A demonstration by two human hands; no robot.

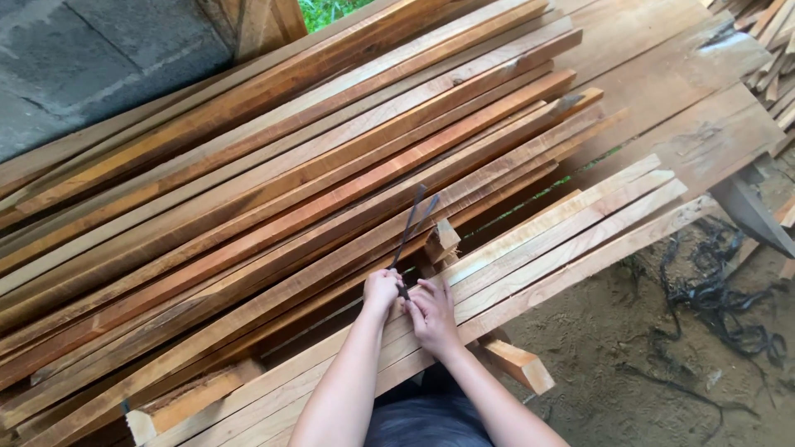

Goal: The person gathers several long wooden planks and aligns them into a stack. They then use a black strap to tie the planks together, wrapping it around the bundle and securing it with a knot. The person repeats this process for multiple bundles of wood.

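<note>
Both hands meet low in the middle of the view, over the pale front planks. Left hand is curled into a narrow grip around the lower end of a thin dark strap, a flat black strip that rises from the fist and leans up and to the right, splitting near its top into two ends. Right hand lies just beside the left, fingers bent and fingertips pressing at the same lower end of the strap, so the two hands touch or nearly touch there; whether the right hand pinches the strap or only rests against it cannot be told. The strap's free ends stand above and beyond both hands, over the near edge of the reddish stack.

Under the hands lies a bundle of light yellowish sawn wooden slats, running diagonally from lower left to upper right. Behind it a large pile of longer reddish-brown wooden boards runs the same way and fills most of the view. A short squared wooden block sits just beyond the hands, between the two stacks. At the lower right is bare sandy ground, with a tangle of loose black straps lying on it, well apart from the hands. A grey concrete wall shows at the upper left.
</note>
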